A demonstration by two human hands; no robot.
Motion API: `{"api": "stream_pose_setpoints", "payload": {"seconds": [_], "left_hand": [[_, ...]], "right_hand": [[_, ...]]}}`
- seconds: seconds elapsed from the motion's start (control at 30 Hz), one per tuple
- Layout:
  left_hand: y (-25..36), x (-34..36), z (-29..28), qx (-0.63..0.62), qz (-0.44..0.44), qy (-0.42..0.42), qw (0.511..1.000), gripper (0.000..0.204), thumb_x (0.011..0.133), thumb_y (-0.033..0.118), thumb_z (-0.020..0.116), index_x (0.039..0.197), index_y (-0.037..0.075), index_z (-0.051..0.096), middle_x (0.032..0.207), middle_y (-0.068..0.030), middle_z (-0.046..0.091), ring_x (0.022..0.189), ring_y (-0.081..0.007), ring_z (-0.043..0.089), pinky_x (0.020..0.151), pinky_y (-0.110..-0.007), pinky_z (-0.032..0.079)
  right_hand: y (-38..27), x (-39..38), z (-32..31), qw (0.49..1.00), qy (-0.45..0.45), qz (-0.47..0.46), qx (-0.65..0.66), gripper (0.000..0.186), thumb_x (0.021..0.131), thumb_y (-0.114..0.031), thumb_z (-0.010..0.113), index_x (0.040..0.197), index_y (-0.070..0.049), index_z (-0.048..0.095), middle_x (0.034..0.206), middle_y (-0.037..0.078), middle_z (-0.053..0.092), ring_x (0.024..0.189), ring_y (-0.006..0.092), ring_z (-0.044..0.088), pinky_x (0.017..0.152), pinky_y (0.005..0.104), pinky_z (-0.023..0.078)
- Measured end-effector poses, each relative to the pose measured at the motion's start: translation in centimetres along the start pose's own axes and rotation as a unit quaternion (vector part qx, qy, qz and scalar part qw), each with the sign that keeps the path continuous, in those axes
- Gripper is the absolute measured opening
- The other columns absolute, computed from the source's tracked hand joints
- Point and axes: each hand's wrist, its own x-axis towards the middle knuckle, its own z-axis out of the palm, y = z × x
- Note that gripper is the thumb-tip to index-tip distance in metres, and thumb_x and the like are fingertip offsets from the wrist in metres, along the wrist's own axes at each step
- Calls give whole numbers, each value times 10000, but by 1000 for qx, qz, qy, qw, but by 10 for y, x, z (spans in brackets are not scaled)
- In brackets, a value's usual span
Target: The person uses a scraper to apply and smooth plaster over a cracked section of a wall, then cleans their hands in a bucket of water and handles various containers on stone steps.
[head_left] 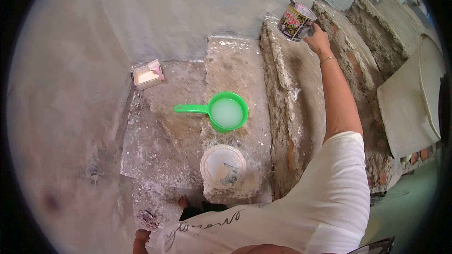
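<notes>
My right hand (318, 41) reaches far out to the upper right, its fingers at the side of a dark printed cup (295, 21) with pink and yellow markings. The cup tilts in front of the grey wall, above the edge of a step; part of my grip is hidden behind it. Low at the left, my left hand (142, 236) is closed beside a reddish, frayed bunch of bristles or fibres (148, 219). What the fingers hold, if anything, I cannot make out.
A green dipper (215, 127) of cloudy liquid stands on a rough step (233, 61). Nearer me is a round white tub (204, 171). A rectangular container (147, 83) with a pink-handled brush (157, 70) sits by the wall. At right, a large pale bucket (400, 103) rests on broken stairs.
</notes>
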Motion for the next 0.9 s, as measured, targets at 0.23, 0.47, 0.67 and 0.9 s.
{"api": "stream_pose_setpoints", "payload": {"seconds": [0.23,0.47,0.67,0.9], "left_hand": [[54,-85,-4,-549,-203,69,808,114,746,126,522,721,18,546,631,-103,560,501,-211,573,426,-344,477],[76,-123,6,-634,-330,8,699,134,774,156,506,852,48,494,709,-90,509,612,-197,524,535,-340,405],[78,-130,22,-628,-326,-5,707,220,789,185,511,973,88,441,807,-76,478,740,-195,484,679,-356,337],[79,-126,34,-611,-307,-7,730,348,807,220,517,1115,134,379,922,-59,442,890,-192,437,847,-374,257]], "right_hand": [[-23,33,30,989,45,52,-131,678,668,-227,620,1274,-166,323,1277,229,269,1134,379,353,909,401,346],[-25,58,53,974,58,27,-217,689,660,-220,597,1287,-175,316,1321,209,228,1203,385,263,938,462,286],[-25,66,49,970,31,57,-236,631,728,-304,543,1299,-189,298,1357,213,180,1259,385,150,980,515,171],[-22,75,53,963,26,46,-264,585,736,-326,543,1265,-173,345,1349,155,237,1260,383,139,972,548,152]]}}
